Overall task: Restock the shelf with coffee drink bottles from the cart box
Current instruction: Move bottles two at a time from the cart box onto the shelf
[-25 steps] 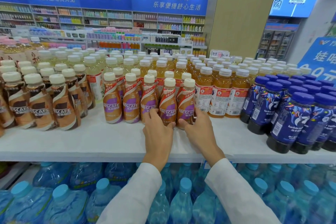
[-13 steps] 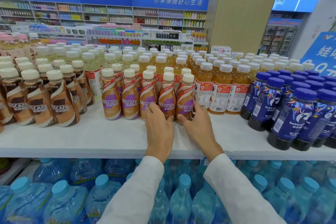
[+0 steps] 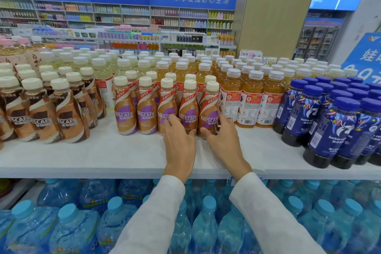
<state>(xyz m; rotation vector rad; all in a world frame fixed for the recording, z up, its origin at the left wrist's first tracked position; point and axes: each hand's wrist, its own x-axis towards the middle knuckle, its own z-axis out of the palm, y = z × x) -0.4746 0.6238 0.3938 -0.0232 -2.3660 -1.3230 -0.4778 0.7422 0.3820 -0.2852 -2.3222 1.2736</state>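
Since a second ago the left hand (image 3: pixel 180 146) and right hand (image 3: pixel 223 142) have stayed on the shelf (image 3: pixel 82 156), fingers curled round the neighbouring bottle (image 3: pixel 188 109) and end bottle (image 3: pixel 209 113), now level with the front row of coffee drink bottles (image 3: pixel 125 113), so placement appears nearly complete.

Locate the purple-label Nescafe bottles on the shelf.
Head view, mid-shelf: the purple-label Nescafe bottles stand between the brown-label Nescafe bottles leftward and orange drink bottles rightward; left hand and right hand grip the two rightmost.

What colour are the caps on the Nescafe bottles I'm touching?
Cream-white caps, best seen in the head view.
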